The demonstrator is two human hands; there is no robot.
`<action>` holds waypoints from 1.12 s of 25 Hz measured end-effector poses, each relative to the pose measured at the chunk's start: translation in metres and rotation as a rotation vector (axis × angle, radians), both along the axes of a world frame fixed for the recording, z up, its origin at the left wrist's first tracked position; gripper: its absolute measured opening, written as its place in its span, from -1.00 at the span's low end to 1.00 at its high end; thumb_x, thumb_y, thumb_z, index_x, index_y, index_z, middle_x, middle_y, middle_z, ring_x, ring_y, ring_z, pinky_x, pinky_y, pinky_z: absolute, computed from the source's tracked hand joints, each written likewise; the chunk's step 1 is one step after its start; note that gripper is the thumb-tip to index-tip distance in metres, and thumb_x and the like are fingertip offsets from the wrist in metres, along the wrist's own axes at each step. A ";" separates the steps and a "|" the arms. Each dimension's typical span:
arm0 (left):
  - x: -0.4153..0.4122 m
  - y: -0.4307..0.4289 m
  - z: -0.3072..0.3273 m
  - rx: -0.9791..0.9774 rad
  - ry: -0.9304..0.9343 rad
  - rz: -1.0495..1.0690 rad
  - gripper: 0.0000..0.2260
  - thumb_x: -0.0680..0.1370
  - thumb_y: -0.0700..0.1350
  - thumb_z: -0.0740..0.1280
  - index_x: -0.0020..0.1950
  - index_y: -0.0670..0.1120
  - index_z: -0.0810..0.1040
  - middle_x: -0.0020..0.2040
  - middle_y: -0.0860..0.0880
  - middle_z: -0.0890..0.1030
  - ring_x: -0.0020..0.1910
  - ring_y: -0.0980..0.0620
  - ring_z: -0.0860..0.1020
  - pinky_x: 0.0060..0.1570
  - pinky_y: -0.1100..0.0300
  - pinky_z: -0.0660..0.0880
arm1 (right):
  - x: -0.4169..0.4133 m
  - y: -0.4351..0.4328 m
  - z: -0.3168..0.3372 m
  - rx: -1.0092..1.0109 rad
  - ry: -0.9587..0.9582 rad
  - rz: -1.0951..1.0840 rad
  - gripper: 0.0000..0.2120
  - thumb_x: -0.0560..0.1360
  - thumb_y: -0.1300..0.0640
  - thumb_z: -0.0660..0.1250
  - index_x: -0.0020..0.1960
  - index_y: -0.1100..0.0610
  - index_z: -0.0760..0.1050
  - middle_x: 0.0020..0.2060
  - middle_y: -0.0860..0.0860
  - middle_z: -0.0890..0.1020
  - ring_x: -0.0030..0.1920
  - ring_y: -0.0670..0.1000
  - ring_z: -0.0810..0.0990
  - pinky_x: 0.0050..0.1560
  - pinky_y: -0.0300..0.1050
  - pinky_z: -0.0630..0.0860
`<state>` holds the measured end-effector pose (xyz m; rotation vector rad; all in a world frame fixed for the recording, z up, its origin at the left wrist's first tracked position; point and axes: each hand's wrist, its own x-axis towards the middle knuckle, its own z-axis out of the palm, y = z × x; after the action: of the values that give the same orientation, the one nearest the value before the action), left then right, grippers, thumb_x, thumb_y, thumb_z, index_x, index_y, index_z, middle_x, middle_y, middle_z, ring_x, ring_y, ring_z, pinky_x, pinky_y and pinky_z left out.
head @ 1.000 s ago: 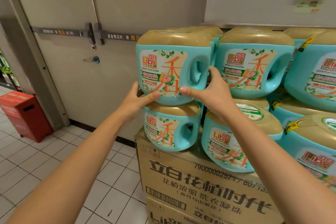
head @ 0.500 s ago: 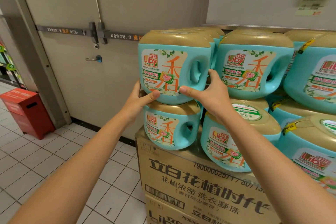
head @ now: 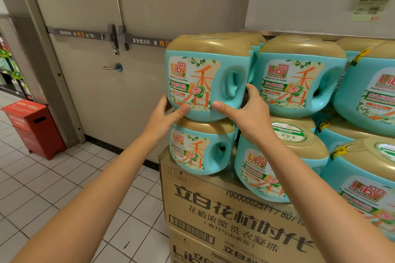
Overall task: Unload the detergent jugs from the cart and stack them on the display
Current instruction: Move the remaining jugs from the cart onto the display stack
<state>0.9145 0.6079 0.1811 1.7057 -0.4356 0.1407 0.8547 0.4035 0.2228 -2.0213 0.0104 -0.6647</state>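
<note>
Left hand [head: 164, 116] and right hand [head: 248, 111] grip the top jug [head: 205, 79] at 12 o'clock; careless release could topple it off the lower jug [head: 201, 147].

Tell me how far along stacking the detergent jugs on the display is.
Done: many jugs already stand stacked on the cardboard cases. In hand: left hand and right hand grip the top-left jug, seated on the lower jug. The cart is out of view, so what remains is unknown.

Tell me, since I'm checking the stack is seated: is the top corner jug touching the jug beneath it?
Touching. In the head view, the top corner jug sits on the gold lid of the lower jug, no gap visible.
</note>
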 end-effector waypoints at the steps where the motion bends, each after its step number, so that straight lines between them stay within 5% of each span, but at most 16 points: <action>1: -0.005 -0.002 -0.001 0.018 -0.065 0.126 -0.12 0.29 0.32 0.48 0.48 -0.03 0.28 0.41 0.01 0.42 0.38 0.07 0.40 0.33 0.08 0.40 | -0.002 -0.003 -0.001 -0.010 0.017 0.005 -0.23 0.32 -0.10 0.54 0.42 0.05 0.29 0.22 -0.04 0.57 0.20 -0.02 0.54 0.22 0.00 0.51; 5: -0.044 -0.015 -0.012 -0.124 -0.343 0.404 -0.61 0.51 -0.08 0.42 0.31 0.03 0.41 0.23 0.11 0.46 0.18 0.29 0.44 0.17 0.43 0.38 | -0.033 -0.016 -0.008 -0.030 -0.084 -0.034 -0.41 0.49 0.07 0.42 0.46 0.07 0.28 0.18 -0.08 0.54 0.16 -0.12 0.52 0.09 -0.45 0.44; 9: -0.092 -0.038 -0.042 -0.320 -0.177 0.186 -0.86 0.50 -0.12 0.37 0.03 0.07 0.59 -0.02 0.06 0.63 0.00 0.10 0.58 0.01 0.23 0.55 | -0.099 -0.038 -0.031 0.057 -0.278 -0.018 -0.80 0.56 0.12 0.32 0.18 0.02 0.51 -0.06 -0.11 0.65 -0.03 -0.16 0.62 -0.04 -0.24 0.56; 15: -0.151 -0.086 -0.105 -0.217 0.206 -0.177 -0.86 0.52 -0.28 0.36 -0.04 -0.05 0.63 -0.15 -0.12 0.66 -0.16 0.07 0.61 -0.11 0.34 0.54 | -0.225 -0.076 -0.143 0.375 -0.157 -0.414 -0.85 0.57 0.20 0.26 -0.03 0.04 0.59 -0.23 0.06 0.69 -0.29 -0.06 0.60 -0.26 -0.30 0.53; 20: -0.223 -0.126 -0.165 0.018 0.488 -0.516 -0.86 0.54 -0.24 0.34 -0.04 -0.04 0.65 -0.14 -0.07 0.69 -0.16 0.10 0.63 -0.11 0.26 0.50 | -0.365 -0.065 -0.225 0.504 0.024 -0.808 -0.81 0.57 0.29 0.26 -0.09 0.09 0.60 -0.30 0.06 0.67 -0.38 -0.13 0.54 -0.35 -0.35 0.47; 25: -0.317 -0.158 -0.214 0.257 0.644 -0.779 -0.88 0.55 -0.23 0.33 -0.05 -0.05 0.64 -0.14 -0.07 0.68 -0.17 0.07 0.61 -0.13 0.23 0.49 | -0.500 -0.024 -0.270 0.683 0.137 -1.124 -0.81 0.56 0.28 0.28 -0.18 0.13 0.60 -0.37 0.08 0.65 -0.43 -0.13 0.53 -0.40 -0.34 0.47; 28: -0.374 -0.179 -0.233 0.328 0.641 -0.873 -0.89 0.55 -0.25 0.34 -0.06 -0.08 0.63 -0.18 -0.06 0.67 -0.18 0.07 0.60 -0.22 0.38 0.47 | -0.568 -0.009 -0.287 0.732 0.171 -1.249 -0.81 0.56 0.26 0.29 -0.17 0.12 0.61 -0.37 0.07 0.66 -0.41 -0.12 0.55 -0.35 -0.25 0.52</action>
<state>0.5409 0.4287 -0.0519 1.6143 -0.6920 -1.1273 0.2867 0.3947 -0.0637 -1.1596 1.4774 -1.0098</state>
